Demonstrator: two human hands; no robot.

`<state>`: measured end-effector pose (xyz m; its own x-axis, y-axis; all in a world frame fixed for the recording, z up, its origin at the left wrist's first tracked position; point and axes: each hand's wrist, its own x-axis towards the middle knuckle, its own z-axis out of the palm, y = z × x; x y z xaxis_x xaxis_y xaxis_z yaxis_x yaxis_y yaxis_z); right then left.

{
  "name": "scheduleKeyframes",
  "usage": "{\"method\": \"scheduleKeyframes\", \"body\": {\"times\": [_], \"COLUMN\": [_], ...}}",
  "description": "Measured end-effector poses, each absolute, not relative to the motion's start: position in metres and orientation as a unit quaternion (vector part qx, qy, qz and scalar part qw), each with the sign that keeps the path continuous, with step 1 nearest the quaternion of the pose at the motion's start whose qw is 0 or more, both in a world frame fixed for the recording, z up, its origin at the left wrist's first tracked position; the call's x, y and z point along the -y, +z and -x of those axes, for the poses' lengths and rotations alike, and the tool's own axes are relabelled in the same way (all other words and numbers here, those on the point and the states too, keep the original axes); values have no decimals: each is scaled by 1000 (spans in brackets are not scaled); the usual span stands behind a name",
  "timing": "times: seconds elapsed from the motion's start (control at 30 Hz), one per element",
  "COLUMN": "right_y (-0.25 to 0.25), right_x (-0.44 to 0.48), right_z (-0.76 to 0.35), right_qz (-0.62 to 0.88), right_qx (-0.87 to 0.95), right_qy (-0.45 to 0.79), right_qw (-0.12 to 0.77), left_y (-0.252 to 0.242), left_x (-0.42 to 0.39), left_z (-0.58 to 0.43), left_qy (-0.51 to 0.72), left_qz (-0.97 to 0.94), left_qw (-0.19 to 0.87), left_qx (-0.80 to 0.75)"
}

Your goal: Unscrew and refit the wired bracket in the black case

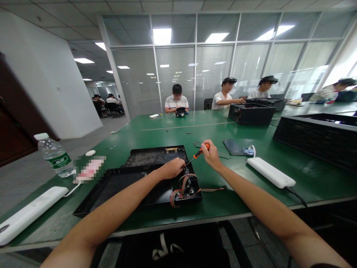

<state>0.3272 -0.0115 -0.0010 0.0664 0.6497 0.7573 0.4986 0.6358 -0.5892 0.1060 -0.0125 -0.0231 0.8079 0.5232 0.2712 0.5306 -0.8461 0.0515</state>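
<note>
My right hand [212,155] is closed round the orange and black handle of a screwdriver [198,153], whose thin shaft slants down to the left. Its tip meets the far right part of an open black plastic case [158,193], close to the fingers of my left hand [173,168]. Those fingers are curled at that spot, and whatever is in them is hidden. Inside the case's right end lies a multicoloured ribbon cable [176,196], with one lead running out over the right side. Behind it rests a flat black panel [150,156] with a brass-coloured strip.
A water bottle [57,156] and a white power strip [36,212] are on the left. Another white power strip [270,172] and a blue-grey pouch [235,147] lie right. Black computer cases [251,114] stand farther back. Several people sit around the green table [156,128].
</note>
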Motion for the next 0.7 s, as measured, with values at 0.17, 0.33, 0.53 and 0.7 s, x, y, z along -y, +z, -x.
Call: {"method": "scheduleKeyframes", "body": {"times": [0.17, 0.33, 0.53, 0.7], "right_y": [-5, 7, 60, 93], "right_x": [15, 20, 34, 38], "right_z": [-324, -323, -306, -294], "right_qz": [428, 428, 447, 393], "right_qx": [709, 755, 832, 888], "right_qy": [17, -61, -165, -131], "right_qw": [560, 493, 285, 202], "left_y": [-22, -20, -21, -24], "left_x": [13, 15, 16, 15], "left_z": [-106, -106, -108, -107], "left_qy": [-138, -139, -142, -165], "left_qz": [951, 951, 947, 944], "left_qw": [3, -4, -9, -19], "left_qx": [276, 276, 287, 284]}}
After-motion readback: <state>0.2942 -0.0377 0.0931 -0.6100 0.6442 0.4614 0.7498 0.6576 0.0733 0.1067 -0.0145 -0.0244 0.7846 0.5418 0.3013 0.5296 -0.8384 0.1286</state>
